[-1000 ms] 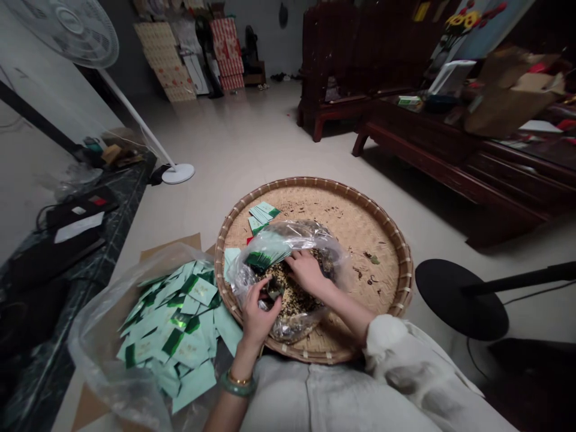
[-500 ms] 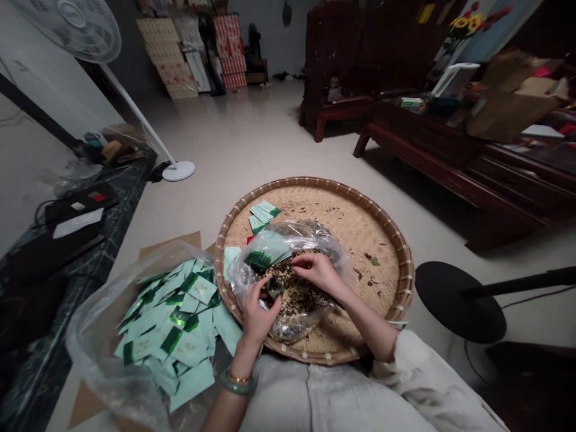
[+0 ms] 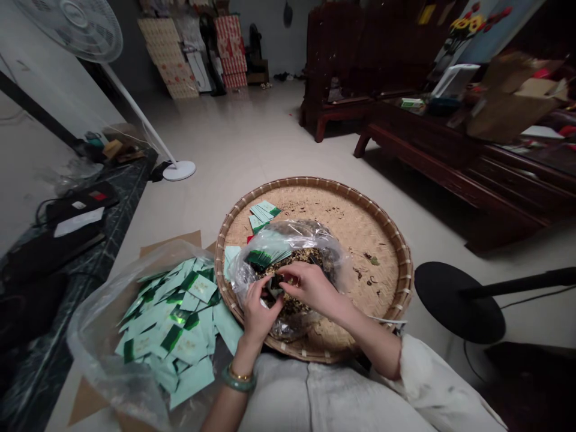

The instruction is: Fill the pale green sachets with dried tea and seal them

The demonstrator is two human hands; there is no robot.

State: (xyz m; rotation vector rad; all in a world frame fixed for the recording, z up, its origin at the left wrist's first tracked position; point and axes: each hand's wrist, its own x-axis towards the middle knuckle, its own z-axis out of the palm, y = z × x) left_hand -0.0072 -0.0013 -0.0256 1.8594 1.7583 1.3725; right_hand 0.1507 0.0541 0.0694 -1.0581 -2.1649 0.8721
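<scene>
My left hand (image 3: 260, 313) is closed around a small open packet (image 3: 272, 289), thumb and fingers at its sides. At the packet's mouth, my right hand (image 3: 311, 287) is pinched; what is between its fingertips is too small to make out. Both hands are over a clear plastic bag (image 3: 338, 255) with its top spread open. Inside the bag lie loose dark and yellowish dried leaf bits (image 3: 293, 307) and a row of pale green packets (image 3: 270, 249). The bag rests in a round woven bamboo tray (image 3: 402, 264) at the lap.
Left of the tray, a large plastic bag (image 3: 92, 360) holds a heap of green packets (image 3: 180, 324). More packets (image 3: 265, 210) and scattered leaf bits (image 3: 373, 260) lie on the tray. A black round stand base (image 3: 459, 303) is on the right, a white fan (image 3: 179, 170) at the left.
My right hand has moved left and slightly down, from above the leaf bits to the mouth of the packet. My left hand stays in place with the packet.
</scene>
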